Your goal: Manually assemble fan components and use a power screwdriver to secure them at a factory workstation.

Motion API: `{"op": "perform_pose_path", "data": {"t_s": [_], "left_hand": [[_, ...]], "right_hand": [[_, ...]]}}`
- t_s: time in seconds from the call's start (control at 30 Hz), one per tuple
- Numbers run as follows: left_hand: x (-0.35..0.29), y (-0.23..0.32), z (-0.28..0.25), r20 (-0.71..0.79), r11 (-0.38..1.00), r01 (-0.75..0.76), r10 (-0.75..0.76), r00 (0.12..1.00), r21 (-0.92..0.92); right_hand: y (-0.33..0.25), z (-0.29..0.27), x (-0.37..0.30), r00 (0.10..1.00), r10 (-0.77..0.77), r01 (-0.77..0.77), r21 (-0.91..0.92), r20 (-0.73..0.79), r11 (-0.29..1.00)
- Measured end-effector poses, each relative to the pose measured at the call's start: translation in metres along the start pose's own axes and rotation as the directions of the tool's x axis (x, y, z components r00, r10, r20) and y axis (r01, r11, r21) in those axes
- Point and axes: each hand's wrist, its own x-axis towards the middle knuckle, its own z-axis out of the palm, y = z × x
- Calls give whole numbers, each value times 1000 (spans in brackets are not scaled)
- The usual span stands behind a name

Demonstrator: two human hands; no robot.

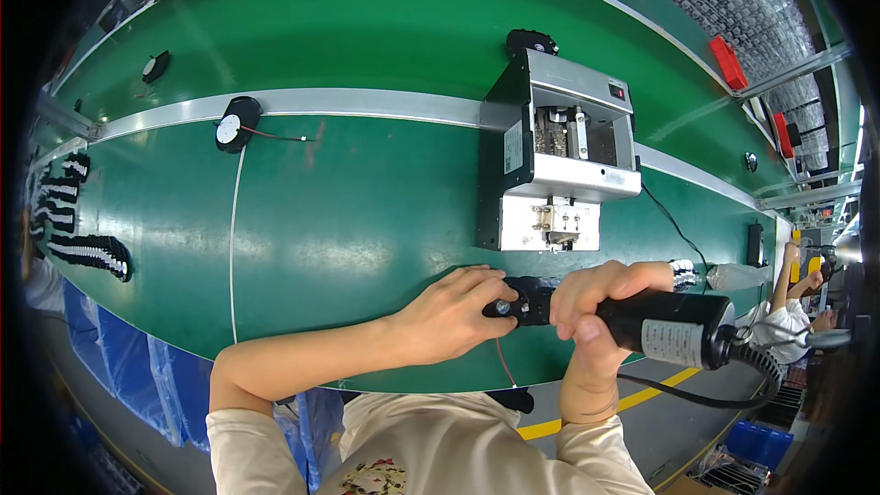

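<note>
My right hand [596,298] wraps round a black electric screwdriver [674,328] with a pale label and a coiled cable at its rear. The tool lies nearly level over the bench's front edge, its nose pointing left. My left hand [458,312] presses its fingers on a small black part [526,301] on the green bench, beside the tool's nose. A round metallic spot shows on that part near my fingertips. A thin red wire [505,363] hangs from under it towards the bench edge. The screwdriver's tip is hidden.
A grey metal machine [564,170] stands just beyond my hands. Black parts with white faces are stacked [90,255] at the far left. One black part with a white disc [234,126] and wire rests on the metal rail [367,103]. Another person [790,335] works at the far right.
</note>
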Motion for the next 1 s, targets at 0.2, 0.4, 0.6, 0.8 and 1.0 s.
{"op": "perform_pose_path", "data": {"t_s": [0.2, 0.4, 0.6, 0.8, 1.0], "left_hand": [[-2, 1, 1, 3, 1000, 18, -18, 1000, 3], [0, 0, 0, 24, 999, -17, 16, 1000, 30], [-2, 0, 2, 34, 1000, 13, -13, 999, 22], [-1, -2, 2, 24, 1000, -2, 2, 1000, 20], [-3, -2, 4, 16, 1000, 2, -2, 1000, 23]], "right_hand": [[-2, -1, -4, 996, 39, -39, -4, 81, 999], [-9, -4, 19, 995, -96, 96, 89, 1, 991], [-19, -4, 68, 945, -285, 293, 25, -161, 956], [-10, -5, 76, 972, -188, 167, -155, -140, 974], [-12, -6, 47, 973, -197, 198, -3, -124, 980]]}}
